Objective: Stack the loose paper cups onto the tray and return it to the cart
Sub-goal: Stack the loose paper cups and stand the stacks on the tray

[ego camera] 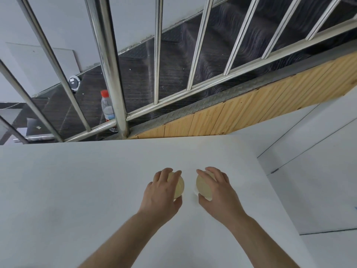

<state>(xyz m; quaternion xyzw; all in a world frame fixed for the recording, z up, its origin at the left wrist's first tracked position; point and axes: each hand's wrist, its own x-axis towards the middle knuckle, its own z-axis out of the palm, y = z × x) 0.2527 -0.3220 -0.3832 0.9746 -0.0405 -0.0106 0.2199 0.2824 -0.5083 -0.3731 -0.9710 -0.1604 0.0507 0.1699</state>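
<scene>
Two paper cups on the white table (77,190), one in each hand, side by side but apart, a narrow strip of bare tabletop between them; left cup (178,187) and right cup (202,187) both show a round pale-yellow face turned inward toward the gap and slightly up at the camera; long axes thus appear tilted, each toward the other cup; whether the visible round face is mouth or base: cannot tell.

Table far edge runs just below the steel railing (114,74); right edge drops off to a white floor (318,190); wide bare surface to the left of the hands and in front of them; both cups sit nearer the right edge than the left.

Left hand (162,192): back of hand up, fingers curled over the cup's far side, thumb under its near side, gripping it; right hand (216,192): mirror pose, fingers arched over the top, thumb at the near rim, gripping its cup; both forearms bare, converging from the lower corners.

Behind the railing: dark stairs (173,60) with wood panelling (251,113); a plastic bottle (107,107), red cap, upright.
</scene>
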